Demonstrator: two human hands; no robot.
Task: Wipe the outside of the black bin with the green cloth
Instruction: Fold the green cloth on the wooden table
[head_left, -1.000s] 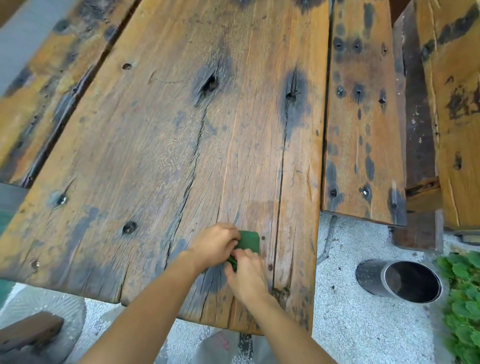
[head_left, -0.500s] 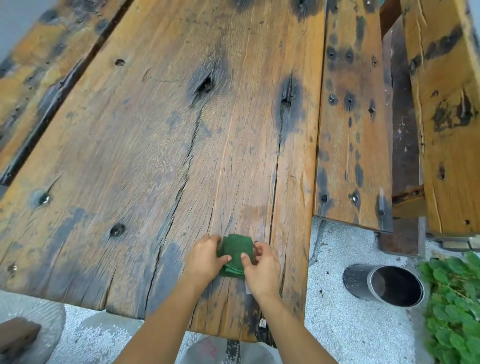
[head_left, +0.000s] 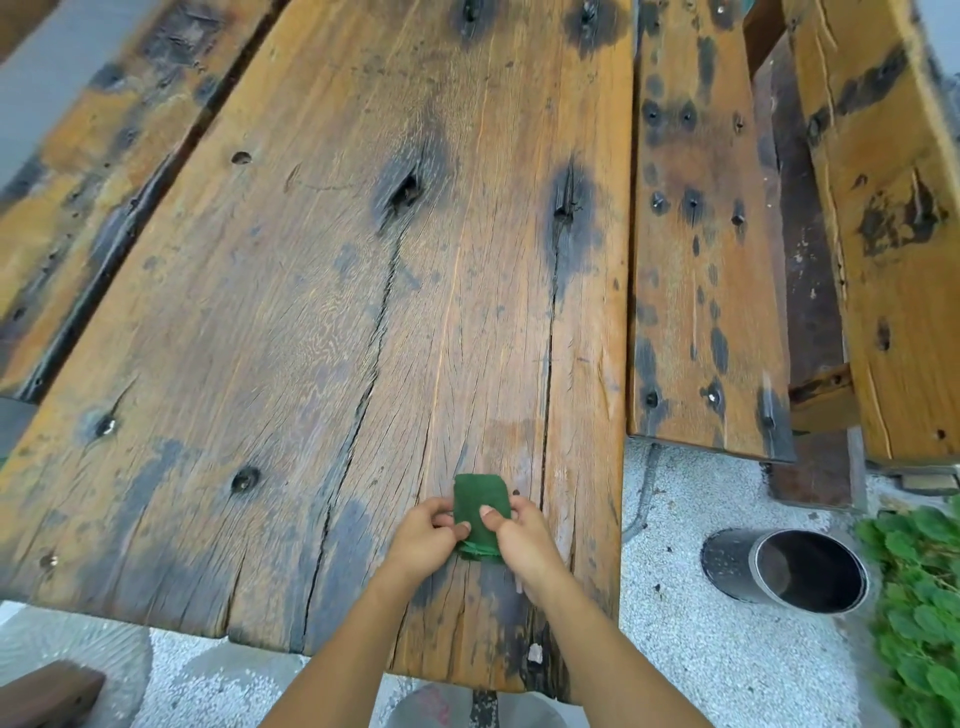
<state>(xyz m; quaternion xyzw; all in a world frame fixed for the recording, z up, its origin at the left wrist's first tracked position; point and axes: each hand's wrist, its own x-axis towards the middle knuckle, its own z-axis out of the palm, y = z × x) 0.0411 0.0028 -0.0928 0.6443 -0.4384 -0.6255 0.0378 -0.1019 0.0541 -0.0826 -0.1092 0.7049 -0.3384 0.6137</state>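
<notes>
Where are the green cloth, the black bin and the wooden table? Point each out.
green cloth (head_left: 475, 501), head view, on its upper folded face above the thumbs.
black bin (head_left: 730, 558), head view, on its dark outer side wall, lying on the ground.
wooden table (head_left: 311, 312), head view, on a bare stretch of the wide plank.

Weathered plank table (head_left: 322, 322) with cracks and dark knots, wooden bench (head_left: 701, 270) alongside right, speckled concrete floor (head_left: 691, 649), leafy green plant (head_left: 919, 597) far right.

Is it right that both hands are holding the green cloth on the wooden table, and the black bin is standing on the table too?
Not quite. The head view shows both hands holding the green cloth on the wooden table, but the black bin lies on its side on the ground beside it.
</notes>
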